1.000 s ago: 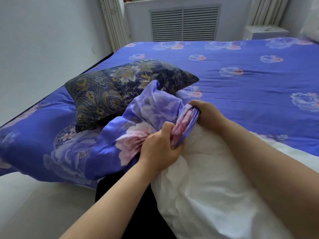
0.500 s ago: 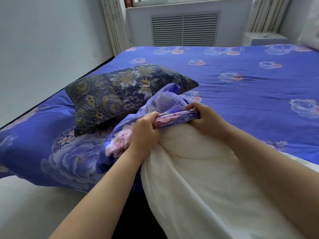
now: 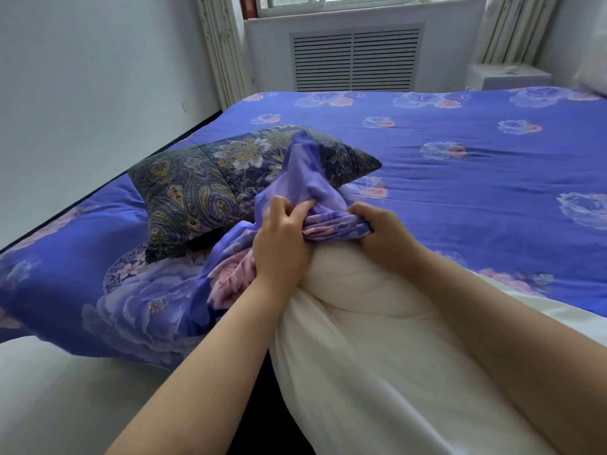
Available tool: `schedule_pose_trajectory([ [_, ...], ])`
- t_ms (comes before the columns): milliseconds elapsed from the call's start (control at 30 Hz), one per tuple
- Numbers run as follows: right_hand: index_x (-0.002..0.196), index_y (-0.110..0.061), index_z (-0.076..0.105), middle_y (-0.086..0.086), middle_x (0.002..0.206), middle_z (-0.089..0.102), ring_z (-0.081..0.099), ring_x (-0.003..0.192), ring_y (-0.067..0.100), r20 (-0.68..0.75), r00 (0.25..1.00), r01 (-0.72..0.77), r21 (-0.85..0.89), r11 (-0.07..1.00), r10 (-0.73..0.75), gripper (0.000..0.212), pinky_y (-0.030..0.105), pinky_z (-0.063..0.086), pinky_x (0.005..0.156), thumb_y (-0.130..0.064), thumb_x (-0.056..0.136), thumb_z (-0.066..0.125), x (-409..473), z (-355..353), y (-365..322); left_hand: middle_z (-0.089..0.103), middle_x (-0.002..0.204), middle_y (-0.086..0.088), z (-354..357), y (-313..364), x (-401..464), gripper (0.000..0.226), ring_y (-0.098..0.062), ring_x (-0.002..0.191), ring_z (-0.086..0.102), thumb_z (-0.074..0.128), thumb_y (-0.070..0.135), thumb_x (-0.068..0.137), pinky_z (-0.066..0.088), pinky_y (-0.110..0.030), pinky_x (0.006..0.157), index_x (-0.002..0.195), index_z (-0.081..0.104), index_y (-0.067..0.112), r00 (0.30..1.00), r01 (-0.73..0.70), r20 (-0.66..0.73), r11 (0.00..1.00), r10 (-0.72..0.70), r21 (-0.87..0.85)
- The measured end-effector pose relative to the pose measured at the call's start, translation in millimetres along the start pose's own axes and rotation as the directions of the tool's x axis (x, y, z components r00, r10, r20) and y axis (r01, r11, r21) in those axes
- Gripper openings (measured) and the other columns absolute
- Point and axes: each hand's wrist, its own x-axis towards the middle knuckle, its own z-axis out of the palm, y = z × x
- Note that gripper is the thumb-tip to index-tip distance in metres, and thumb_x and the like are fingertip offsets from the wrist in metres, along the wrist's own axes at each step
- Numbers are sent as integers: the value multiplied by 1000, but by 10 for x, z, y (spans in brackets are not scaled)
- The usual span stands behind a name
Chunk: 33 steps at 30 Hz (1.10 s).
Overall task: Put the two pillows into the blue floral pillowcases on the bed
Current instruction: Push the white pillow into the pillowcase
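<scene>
Soft white pillow (image 3: 377, 339) yields easily; both your grips, left hand (image 3: 282, 244) and right hand (image 3: 387, 238), clutch the bunched, slippery blue floral pillowcase (image 3: 331, 224) at its mouth.

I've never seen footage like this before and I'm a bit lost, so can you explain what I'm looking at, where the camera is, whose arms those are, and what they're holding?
There is no machine here. The camera sits on a person's head and looks forward and down, so the two bare arms entering from the bottom are that person's own.

The left hand and the right hand each have a grip on the bunched opening of a blue floral pillowcase, held at the top end of a plain white pillow. The pillow looks about to go in; almost all of it is still outside.

It all happens at the edge of a bed covered in blue floral fabric. A dark patterned pillow lies on the bed behind the left hand. Beyond the bed is a wall vent under a window.
</scene>
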Motion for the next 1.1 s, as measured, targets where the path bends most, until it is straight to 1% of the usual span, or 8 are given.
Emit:
schedule_pose_trajectory([
  [200,65,-23,47,-8,60,46,43,60,17,310,943,39,-464,885,121,31,34,35,59,-44,81,62,-239,-109,-124,57,104,-5,195,32,73,22,-30,89,54,50,14,80,50,-41,68,98,61,19,996,-83,-23,996,83,22],
  [367,80,-7,59,8,109,59,54,92,24,55,988,153,-308,939,-143,18,26,40,81,-23,74,57,-222,-153,122,71,95,-6,137,62,-147,29,-27,89,64,57,18,74,45,-30,81,98,70,9,933,-360,-85,909,350,-209],
  [533,96,-3,63,9,98,65,56,89,21,-14,942,304,-383,872,-335,23,22,41,78,-8,76,52,-254,-78,110,69,79,-5,-86,332,-360,30,-30,78,61,44,23,66,46,-36,64,91,59,18,980,141,197,841,-43,-522],
  [700,90,-10,61,0,80,65,58,75,19,73,997,52,-200,978,-38,24,25,41,67,-16,70,49,-195,-127,99,62,94,-1,-62,235,-181,55,-22,92,58,53,58,63,46,-35,82,103,59,20,902,-19,391,924,180,-382],
  [800,92,-10,57,3,84,64,57,77,23,189,980,-17,-256,967,67,29,31,40,69,-22,70,42,-246,-165,179,60,107,1,-198,161,34,61,-10,101,57,61,59,64,46,-24,92,112,59,22,806,233,540,707,244,-668],
  [867,98,-22,53,-1,90,64,58,84,22,204,971,-75,-241,968,126,30,33,44,76,-29,71,42,-299,-142,219,62,102,-1,-191,46,201,48,-14,93,59,66,54,74,51,-35,91,108,61,22,890,293,440,592,117,-751],
  [967,111,-23,54,-5,95,62,57,89,14,192,974,-86,-180,980,121,36,17,43,82,-25,75,49,-300,-80,172,56,118,-8,-47,-59,418,43,-26,107,51,64,37,86,41,-41,98,123,56,15,963,107,268,950,-26,-294],
  [1100,114,-9,62,1,97,59,54,88,12,118,993,-7,-167,986,27,39,8,34,75,1,77,55,-205,-80,161,58,125,-10,69,-11,431,52,-31,115,51,61,40,87,39,-37,95,130,52,13,967,37,255,976,20,-215],
])
